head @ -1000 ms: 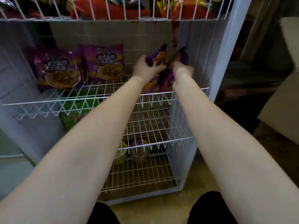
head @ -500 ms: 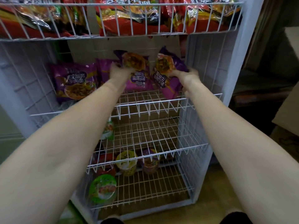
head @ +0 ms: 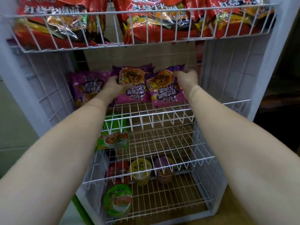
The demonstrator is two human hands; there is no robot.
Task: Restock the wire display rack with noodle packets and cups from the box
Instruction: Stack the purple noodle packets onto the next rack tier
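Observation:
The white wire rack [head: 162,113] fills the head view. On its second shelf, my left hand [head: 112,86] grips a purple noodle packet [head: 132,88] by its left edge, and my right hand [head: 186,80] grips a second purple packet [head: 165,91] at its upper right corner. Both packets stand upside down, side by side, against the shelf's back. Another purple packet [head: 86,88] stands to their left, partly behind my left forearm. The box is not in view.
Red noodle packets [head: 146,25] fill the top basket. A green packet [head: 113,138] lies on the third shelf's left. Several cups sit lower down: red [head: 117,172], yellow [head: 141,171], purple [head: 164,169] and green [head: 117,200]. The rack's right side wall [head: 227,73] stands close to my right hand.
Both hands turned the two purple packets to face front and set them upright at the shelf's back. The camera has tilted up and moved closer to the rack.

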